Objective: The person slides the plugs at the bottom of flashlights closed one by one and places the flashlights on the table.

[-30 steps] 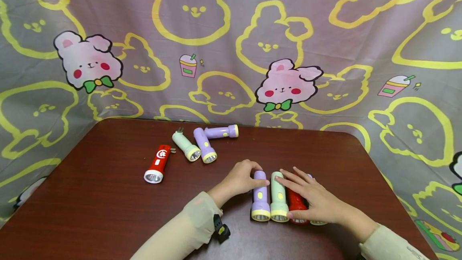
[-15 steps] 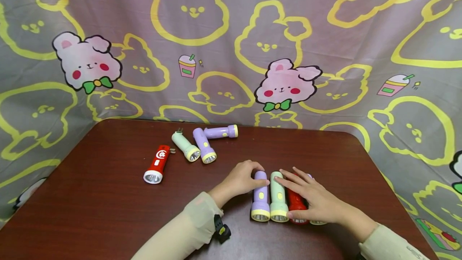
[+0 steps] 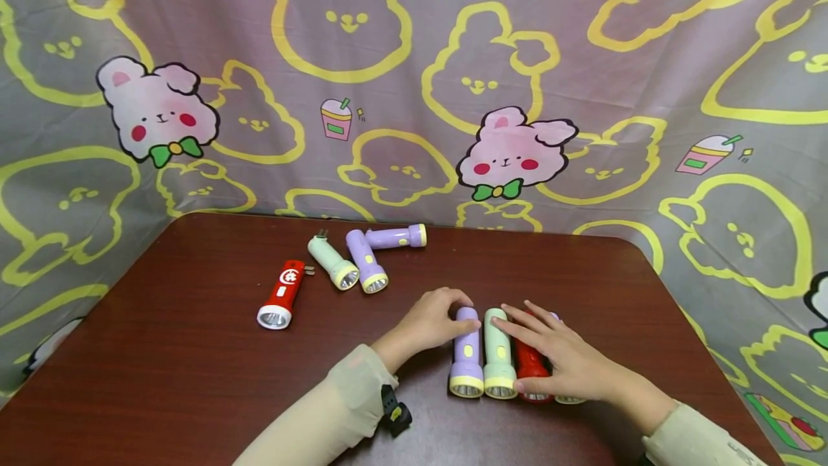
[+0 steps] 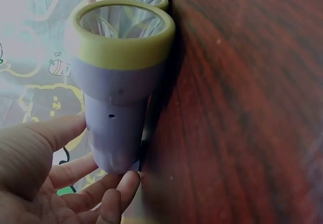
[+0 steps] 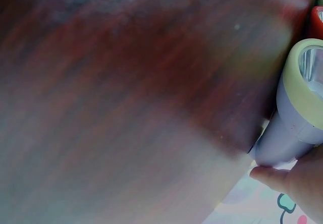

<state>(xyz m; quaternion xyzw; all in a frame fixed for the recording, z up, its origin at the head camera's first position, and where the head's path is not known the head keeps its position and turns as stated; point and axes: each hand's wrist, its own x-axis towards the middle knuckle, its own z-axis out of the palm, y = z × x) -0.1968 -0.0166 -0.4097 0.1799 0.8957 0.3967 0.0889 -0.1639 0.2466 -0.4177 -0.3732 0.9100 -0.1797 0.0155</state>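
Note:
Four flashlights lie side by side at the right front of the table, lenses toward me. My left hand [image 3: 430, 322] holds the leftmost purple flashlight [image 3: 467, 364] by its tail end. In the left wrist view, thumb and fingers sit around that tail. My right hand [image 3: 569, 358] spreads across the others, fingers mostly straight. Its fingertips reach the pale green flashlight [image 3: 499, 362], and its palm covers much of the red flashlight [image 3: 532, 367]. A second purple flashlight [image 5: 290, 123] at the row's right end is mostly hidden by that hand in the head view; one finger lies at its tail.
On the table's [image 3: 162, 380] left half lie a red flashlight [image 3: 282, 295] with plug prongs out and a pale green flashlight [image 3: 333, 262], also with prongs out. Two purple flashlights lie beyond, one upright-pointing [image 3: 367, 261], one sideways [image 3: 396, 236]. A printed curtain [image 3: 388, 92] stands behind.

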